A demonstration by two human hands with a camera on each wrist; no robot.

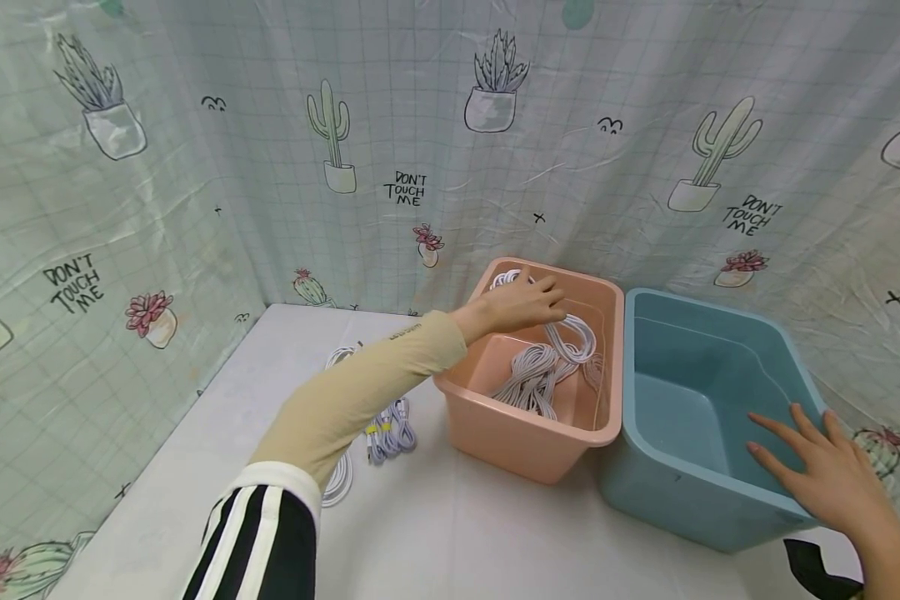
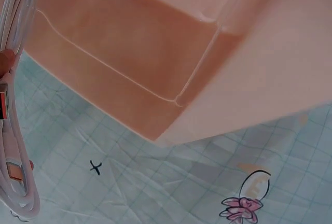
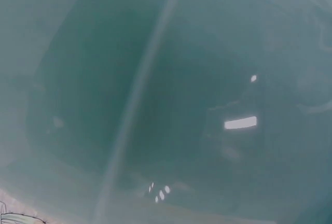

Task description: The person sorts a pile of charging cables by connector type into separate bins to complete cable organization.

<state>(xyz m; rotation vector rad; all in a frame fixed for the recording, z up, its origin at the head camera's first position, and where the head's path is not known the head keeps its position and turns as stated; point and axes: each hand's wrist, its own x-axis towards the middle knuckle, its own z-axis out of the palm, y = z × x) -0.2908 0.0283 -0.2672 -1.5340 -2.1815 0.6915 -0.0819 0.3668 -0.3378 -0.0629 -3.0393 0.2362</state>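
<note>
My left hand (image 1: pixel 521 307) is over the salmon-pink bin (image 1: pixel 487 408) in the head view. It holds a coiled white USB cable (image 2: pixel 26 182), seen at the left edge of the left wrist view with its metal plug showing; its loops (image 1: pixel 579 340) stick out beside the fingers. Below, inside the pink bin, lie bundled grey-white cables (image 1: pixel 528 379). My right hand (image 1: pixel 840 475), fingers spread, lies over the right rim of the blue bin (image 1: pixel 690 500), with no thing in its grasp. The right wrist view shows only the blue bin's inside.
Left of the pink bin, on the white table (image 1: pixel 450 542), several lilac cable bundles (image 1: pixel 390 429) with yellow ties lie next to white coiled cables (image 1: pixel 337 479), partly hidden by the left sleeve. A patterned curtain (image 1: pixel 420 125) stands behind the bins.
</note>
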